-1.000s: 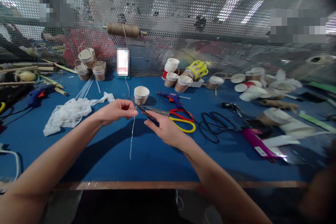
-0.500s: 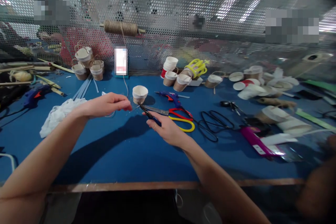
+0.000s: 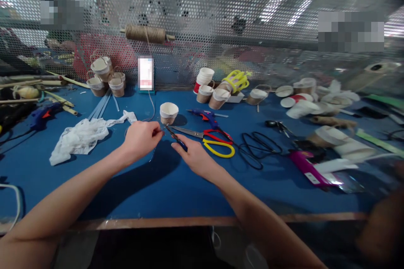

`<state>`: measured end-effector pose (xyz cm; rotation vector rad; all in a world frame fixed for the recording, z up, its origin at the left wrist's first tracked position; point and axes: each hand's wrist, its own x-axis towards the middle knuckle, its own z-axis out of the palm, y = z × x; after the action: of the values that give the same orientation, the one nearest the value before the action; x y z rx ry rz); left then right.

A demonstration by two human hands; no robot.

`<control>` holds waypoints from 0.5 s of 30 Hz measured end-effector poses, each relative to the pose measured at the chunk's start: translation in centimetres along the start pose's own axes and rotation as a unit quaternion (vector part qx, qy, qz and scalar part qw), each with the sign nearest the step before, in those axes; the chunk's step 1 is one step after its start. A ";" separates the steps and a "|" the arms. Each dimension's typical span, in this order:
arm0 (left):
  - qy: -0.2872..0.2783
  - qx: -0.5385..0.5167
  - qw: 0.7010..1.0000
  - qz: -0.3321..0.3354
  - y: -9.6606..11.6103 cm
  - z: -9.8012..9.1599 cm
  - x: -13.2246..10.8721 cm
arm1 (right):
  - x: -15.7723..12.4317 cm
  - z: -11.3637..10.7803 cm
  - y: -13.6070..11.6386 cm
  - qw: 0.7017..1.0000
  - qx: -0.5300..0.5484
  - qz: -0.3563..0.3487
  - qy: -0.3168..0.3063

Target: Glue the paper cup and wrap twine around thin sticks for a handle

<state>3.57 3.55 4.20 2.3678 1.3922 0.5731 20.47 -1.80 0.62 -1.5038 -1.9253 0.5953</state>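
My right hand (image 3: 194, 155) is closed around dark-handled pliers (image 3: 176, 138), whose jaws point up and left. My left hand (image 3: 143, 136) is in a pinch just left of the pliers' tip. A fine pale strand (image 3: 152, 155) trails below those fingers; whether it is wire or thread is hard to tell. Right behind the pliers' tip stands a small cup (image 3: 169, 111), wrapped in brown with a white cloth rim. Large scissors (image 3: 217, 141) with red and yellow handles lie beside my right hand.
Crumpled white gauze (image 3: 80, 138) lies on the left. A blue glue gun (image 3: 206, 117) rests behind the scissors, near a coiled black cord (image 3: 259, 149). More wrapped cups (image 3: 219, 98) stand by the mesh. A purple package (image 3: 311, 170) sits right. Twine (image 3: 145, 33) hangs above.
My left hand has come down and right, away from the gauze, and its loosely curled fingers have closed into a pinch. The pliers have shifted slightly left.
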 end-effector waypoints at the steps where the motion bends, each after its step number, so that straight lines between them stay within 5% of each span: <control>1: 0.008 0.036 0.999 -0.005 0.3 -0.2 -0.1 | 0.0 0.1 0.0 1.000 -0.004 0.006 0.006; 3: -0.031 0.024 0.999 0.013 0.4 -0.8 -0.1 | 0.0 0.1 0.1 1.000 -0.001 0.000 0.007; 6: -0.149 -0.161 0.973 0.071 -0.9 -1.7 0.5 | -0.1 -0.6 0.1 0.999 0.024 -0.039 -0.012; 9: -0.287 -0.412 0.864 0.039 -2.8 -1.4 1.0 | -0.2 -1.3 -0.1 0.996 0.055 -0.061 -0.039; 12: -0.325 -0.555 0.766 -0.004 -3.8 0.1 1.0 | -0.2 -1.5 -0.3 0.993 0.071 -0.072 -0.058; 13: -0.322 -0.566 0.759 -0.003 -3.8 0.6 0.9 | -0.2 -1.4 -0.4 0.992 0.074 -0.075 -0.063; 15: -0.293 -0.531 0.795 0.013 -3.4 1.2 0.8 | -0.3 -1.3 -0.4 0.993 0.075 -0.066 -0.068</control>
<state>1.94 5.76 1.71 1.4127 0.4923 0.3939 21.16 -2.25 1.77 -1.2588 -2.0159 0.7823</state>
